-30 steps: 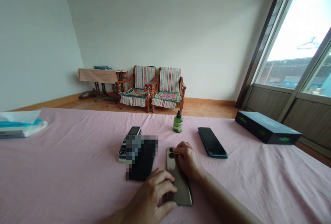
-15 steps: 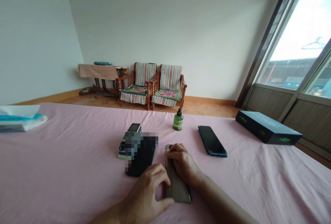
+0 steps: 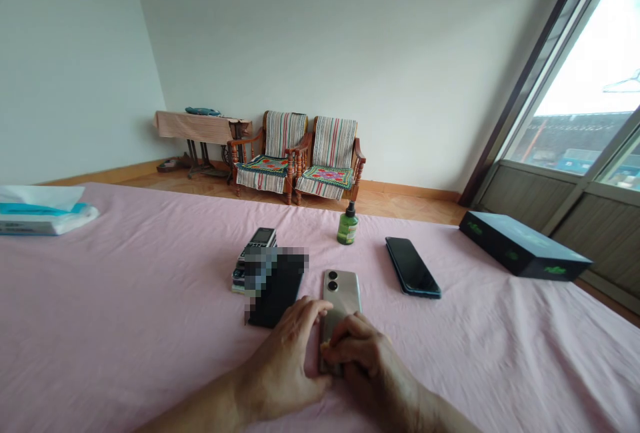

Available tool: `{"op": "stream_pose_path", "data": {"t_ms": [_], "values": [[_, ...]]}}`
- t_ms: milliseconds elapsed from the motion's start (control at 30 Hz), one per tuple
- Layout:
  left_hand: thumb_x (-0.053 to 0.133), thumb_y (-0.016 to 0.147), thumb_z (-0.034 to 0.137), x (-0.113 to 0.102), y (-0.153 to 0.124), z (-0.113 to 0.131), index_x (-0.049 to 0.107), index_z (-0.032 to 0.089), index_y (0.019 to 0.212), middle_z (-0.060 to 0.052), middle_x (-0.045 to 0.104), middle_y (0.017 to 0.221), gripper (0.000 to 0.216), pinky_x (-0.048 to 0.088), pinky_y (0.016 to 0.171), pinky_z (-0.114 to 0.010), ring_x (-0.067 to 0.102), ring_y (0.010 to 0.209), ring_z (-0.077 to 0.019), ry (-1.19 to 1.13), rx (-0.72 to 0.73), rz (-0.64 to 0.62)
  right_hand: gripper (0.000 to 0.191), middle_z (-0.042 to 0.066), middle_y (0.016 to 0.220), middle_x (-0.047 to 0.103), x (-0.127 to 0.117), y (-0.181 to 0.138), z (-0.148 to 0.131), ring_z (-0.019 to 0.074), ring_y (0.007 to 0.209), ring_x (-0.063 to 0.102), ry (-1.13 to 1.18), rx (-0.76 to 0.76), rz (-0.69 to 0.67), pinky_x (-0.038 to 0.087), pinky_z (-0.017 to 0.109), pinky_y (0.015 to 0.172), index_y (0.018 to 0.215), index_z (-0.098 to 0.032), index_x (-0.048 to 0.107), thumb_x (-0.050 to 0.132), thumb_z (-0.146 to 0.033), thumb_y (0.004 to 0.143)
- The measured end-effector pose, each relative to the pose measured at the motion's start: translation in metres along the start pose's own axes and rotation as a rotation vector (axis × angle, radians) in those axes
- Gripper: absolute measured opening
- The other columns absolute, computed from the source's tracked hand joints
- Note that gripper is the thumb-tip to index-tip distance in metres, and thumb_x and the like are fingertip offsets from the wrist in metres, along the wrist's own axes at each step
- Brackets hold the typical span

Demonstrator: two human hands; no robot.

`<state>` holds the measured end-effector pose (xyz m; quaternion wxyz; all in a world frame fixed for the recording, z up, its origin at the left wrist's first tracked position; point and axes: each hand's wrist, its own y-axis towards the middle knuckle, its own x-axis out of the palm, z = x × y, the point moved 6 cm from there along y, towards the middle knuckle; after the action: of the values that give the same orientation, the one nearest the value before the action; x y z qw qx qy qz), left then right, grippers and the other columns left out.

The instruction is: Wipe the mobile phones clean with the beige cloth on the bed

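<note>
A smartphone (image 3: pixel 344 296) with a pale gold back and two round camera rings lies face down on the pink cloth. My left hand (image 3: pixel 285 360) curves along its left side, fingertips at the upper left edge and thumb near the bottom end, holding it in place. Over the phone's lower half, my right hand (image 3: pixel 373 360) is closed in a pinch on a small yellowish piece (image 3: pixel 326 348), pressed to the back. Most of that piece is hidden by the fingers, so its kind is unclear. The phone's lower right part is covered by the right hand.
Left of the phone lie a dark flat object (image 3: pixel 280 290), partly pixelated, and stacked keypad phones (image 3: pixel 261 238). A green pump bottle (image 3: pixel 347 226) stands behind. To the right are a black smartphone (image 3: pixel 413 268) and a black box (image 3: pixel 525 246); a tissue pack (image 3: pixel 50 216) sits far left.
My right hand has slid from the camera end down to the phone's lower half, uncovering the camera rings. My left hand stays at the left edge. The view has shifted slightly.
</note>
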<state>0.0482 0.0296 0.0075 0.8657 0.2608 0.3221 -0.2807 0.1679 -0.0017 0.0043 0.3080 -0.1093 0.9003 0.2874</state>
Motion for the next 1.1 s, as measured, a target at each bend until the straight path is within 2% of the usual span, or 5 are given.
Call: {"op": "stream_pose_path", "data": {"t_ms": [167, 367, 500, 767, 1100], "values": [[0.064, 0.060, 0.009, 0.002, -0.002, -0.007, 0.024, 0.022, 0.137, -0.009, 0.040, 0.137, 0.088, 0.026, 0.111, -0.041, 0.035, 0.129, -0.0255, 0.035, 0.006, -0.032, 0.031, 0.006, 0.094, 0.062, -0.007, 0.015, 0.019, 0.0166, 0.090, 0.056, 0.012, 0.046, 0.087, 0.047, 0.028, 0.080, 0.096, -0.024, 0.072, 0.049, -0.006, 0.086], [0.059, 0.058, 0.006, 0.004, -0.004, -0.009, 0.020, 0.023, 0.142, -0.010, 0.040, 0.140, 0.094, 0.030, 0.109, -0.044, 0.038, 0.128, -0.0268, 0.054, 0.023, -0.045, 0.040, 0.004, 0.086, 0.064, -0.002, 0.003, -0.009, 0.0148, 0.087, 0.058, 0.112, 0.028, -0.032, 0.047, 0.024, 0.076, 0.079, -0.020, 0.073, 0.049, 0.010, 0.067], [0.070, 0.060, 0.017, 0.004, -0.003, -0.009, 0.026, 0.023, 0.141, -0.011, 0.041, 0.139, 0.092, 0.029, 0.109, -0.048, 0.038, 0.128, -0.0308, 0.037, 0.002, -0.067, 0.034, 0.003, 0.082, 0.062, -0.009, -0.002, -0.013, 0.0127, 0.078, 0.059, 0.176, 0.066, -0.111, 0.047, 0.021, 0.069, 0.067, -0.018, 0.069, 0.048, 0.008, 0.065], [0.068, 0.062, 0.011, 0.000, -0.001, 0.002, 0.048, 0.022, 0.121, -0.006, 0.051, 0.121, 0.063, 0.034, 0.106, -0.038, 0.046, 0.118, -0.0236, 0.026, -0.004, -0.072, 0.045, 0.006, 0.093, 0.061, -0.033, 0.001, 0.052, 0.0169, 0.089, 0.058, -0.075, 0.173, 0.175, 0.045, 0.029, 0.078, 0.093, -0.022, 0.074, 0.043, 0.004, 0.072], [0.073, 0.063, 0.015, 0.000, -0.001, -0.001, 0.054, 0.021, 0.116, -0.007, 0.049, 0.123, 0.056, 0.037, 0.103, -0.040, 0.047, 0.117, -0.0260, 0.014, 0.005, -0.073, 0.032, 0.002, 0.079, 0.059, -0.017, -0.023, 0.018, 0.0126, 0.072, 0.058, 0.040, 0.194, 0.102, 0.046, 0.023, 0.065, 0.065, -0.019, 0.068, 0.046, 0.004, 0.065]]}}
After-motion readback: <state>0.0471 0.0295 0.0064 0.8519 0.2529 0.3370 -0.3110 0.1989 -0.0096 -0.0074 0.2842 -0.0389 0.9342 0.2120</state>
